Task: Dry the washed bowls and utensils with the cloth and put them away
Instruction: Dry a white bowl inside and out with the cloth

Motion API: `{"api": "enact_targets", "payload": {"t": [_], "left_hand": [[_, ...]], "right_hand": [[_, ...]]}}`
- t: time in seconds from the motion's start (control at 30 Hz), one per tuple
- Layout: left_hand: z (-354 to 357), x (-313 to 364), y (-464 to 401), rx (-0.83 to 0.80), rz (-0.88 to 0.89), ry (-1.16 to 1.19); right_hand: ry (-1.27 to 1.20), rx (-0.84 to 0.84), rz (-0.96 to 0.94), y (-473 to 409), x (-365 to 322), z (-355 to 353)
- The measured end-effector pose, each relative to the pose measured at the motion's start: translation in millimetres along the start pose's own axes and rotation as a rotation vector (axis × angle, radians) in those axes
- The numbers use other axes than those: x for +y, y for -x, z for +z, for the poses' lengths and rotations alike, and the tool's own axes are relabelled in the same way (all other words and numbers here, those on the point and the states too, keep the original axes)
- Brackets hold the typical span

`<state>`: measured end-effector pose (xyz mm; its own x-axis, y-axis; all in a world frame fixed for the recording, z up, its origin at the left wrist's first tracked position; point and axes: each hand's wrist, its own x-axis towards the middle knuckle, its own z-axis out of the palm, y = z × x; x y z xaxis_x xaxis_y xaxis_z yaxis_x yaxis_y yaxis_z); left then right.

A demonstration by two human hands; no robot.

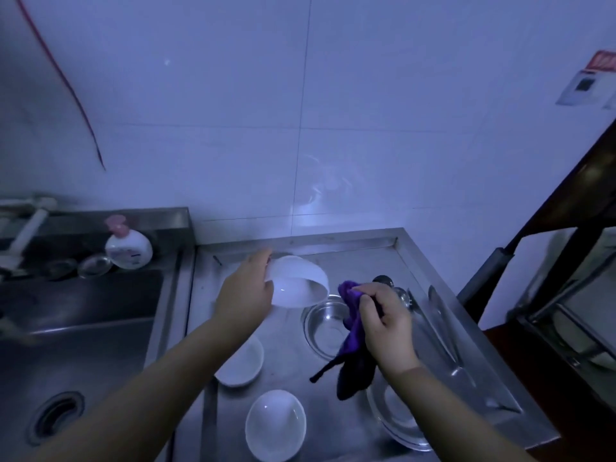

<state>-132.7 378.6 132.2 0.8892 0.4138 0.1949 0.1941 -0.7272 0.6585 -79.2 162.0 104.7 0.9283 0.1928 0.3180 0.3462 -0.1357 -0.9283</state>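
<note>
My left hand (245, 290) grips a white bowl (298, 281) by its rim, tilted on its side above the steel draining board (360, 258). My right hand (383, 323) holds a purple cloth (355, 341) just right of that bowl; the cloth hangs down below the hand. On the board lie two more white bowls (241, 363) (276, 425), a clear glass bowl (325, 323) between my hands, and a larger glass bowl (398, 421) under my right forearm. Metal utensils (441, 323) lie along the right side.
A steel sink (76, 328) with a drain lies to the left, with a tap above it. A pink-capped soap bottle (128, 245) and small glass dishes (95, 265) stand on its back ledge. A dark wooden shelf unit (560, 261) stands at the right.
</note>
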Motion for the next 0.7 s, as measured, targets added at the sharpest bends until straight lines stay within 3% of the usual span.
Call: {"api": "enact_targets", "payload": {"t": [0.17, 0.37, 0.47, 0.6, 0.7], "left_hand": [[-32, 21, 0, 0.048, 0.022, 0.074], [-66, 44, -7, -0.048, -0.145, 0.366], [-74, 52, -10, -0.066, -0.191, 0.442], [-76, 64, -11, 0.023, -0.232, 0.483], [-72, 77, -8, 0.088, -0.229, 0.571]], "right_hand": [[-0.013, 0.100, -0.247, -13, -58, 27], [0.051, 0.198, -0.634, -38, -106, 31], [0.110, 0.147, -0.824, -48, -120, 29], [0.142, 0.086, -0.904, -55, -119, 26], [0.335, 0.034, -0.975, -57, -108, 27]]}}
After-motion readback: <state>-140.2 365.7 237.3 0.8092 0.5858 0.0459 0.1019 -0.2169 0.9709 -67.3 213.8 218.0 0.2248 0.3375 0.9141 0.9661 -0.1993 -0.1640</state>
